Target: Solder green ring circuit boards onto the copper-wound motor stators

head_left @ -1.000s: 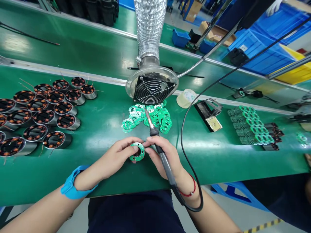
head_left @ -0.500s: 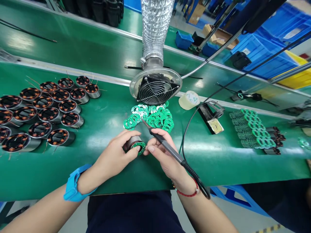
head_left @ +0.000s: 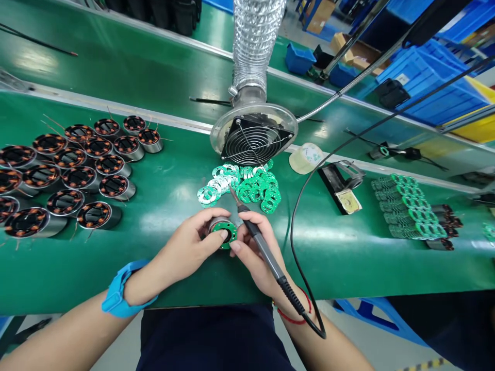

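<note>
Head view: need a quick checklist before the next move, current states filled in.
1. Left hand steadies the silver metal cylinder with a green ring-shaped board on its end: ok, thumb on the board.
2. Right hand holds the grey-and-black pen-shaped soldering iron: ok.
3. Bare metal tip off the held board: ok, it points up and away.
4. Tip clear of the loose heap of green ring-shaped boards: cannot tell; it shows at the heap's near edge, depth unclear.
5. Thin black cable clear of the cylinder: ok, it loops past the right wrist.
6. Black fan with round wire grille running: cannot tell.
</note>
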`<state>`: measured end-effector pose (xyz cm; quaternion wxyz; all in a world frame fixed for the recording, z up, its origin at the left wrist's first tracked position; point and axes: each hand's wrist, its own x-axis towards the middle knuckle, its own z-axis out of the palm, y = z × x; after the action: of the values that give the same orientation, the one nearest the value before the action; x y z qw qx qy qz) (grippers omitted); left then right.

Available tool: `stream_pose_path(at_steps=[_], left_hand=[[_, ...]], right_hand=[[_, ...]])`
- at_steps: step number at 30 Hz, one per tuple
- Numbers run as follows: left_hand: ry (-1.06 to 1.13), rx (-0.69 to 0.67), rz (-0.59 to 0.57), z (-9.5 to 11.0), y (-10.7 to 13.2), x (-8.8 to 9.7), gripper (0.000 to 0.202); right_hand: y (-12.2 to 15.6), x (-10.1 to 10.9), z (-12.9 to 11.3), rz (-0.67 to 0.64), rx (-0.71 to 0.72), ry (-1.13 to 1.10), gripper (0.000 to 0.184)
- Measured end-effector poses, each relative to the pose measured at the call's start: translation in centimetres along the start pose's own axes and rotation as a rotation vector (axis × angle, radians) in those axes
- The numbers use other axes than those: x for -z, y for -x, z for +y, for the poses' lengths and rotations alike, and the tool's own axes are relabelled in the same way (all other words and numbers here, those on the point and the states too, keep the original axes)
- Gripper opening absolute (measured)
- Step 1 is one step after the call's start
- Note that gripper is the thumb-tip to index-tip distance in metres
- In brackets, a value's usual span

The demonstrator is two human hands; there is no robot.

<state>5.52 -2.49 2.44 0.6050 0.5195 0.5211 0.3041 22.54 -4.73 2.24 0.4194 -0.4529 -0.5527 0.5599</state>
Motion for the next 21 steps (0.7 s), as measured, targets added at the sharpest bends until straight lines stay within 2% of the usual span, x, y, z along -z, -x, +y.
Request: stream_pose_path(at_steps=[5,9,12,16,19,21], left_hand=[[0.005,0.033,-0.015,-0.2,-0.2,0.1,0.037],[0.026,0.026,-0.015,0.3,-0.4,0.3,0.036],[0.023,0.022,0.066,1.5,-0.6,1.4,0.037],[-0.072,0.019,0.289,3.9,-2.1,4.9,0.027],[-0.15,-0.025,0.421,5.9,-5.4,8.0,0.018],[-0.134,-0.047,0.504,7.2,-8.6,9.6,0.015]], right_hand=[[0.1,0.1,0.3,-0.068,0.119,0.19,0.034],[-0.3,1.7,0.0,-0.082,0.282,0.305,0.038],[-0.7,4.7,-0.2,0.094,0.369,0.5,0.036],[-2.5,10.2,0.4,0.278,0.394,0.918,0.028],[-4.5,13.8,1.4,0.423,0.29,1.086,0.036],[-5.7,15.2,2.1,0.408,0.228,1.061,0.038]])
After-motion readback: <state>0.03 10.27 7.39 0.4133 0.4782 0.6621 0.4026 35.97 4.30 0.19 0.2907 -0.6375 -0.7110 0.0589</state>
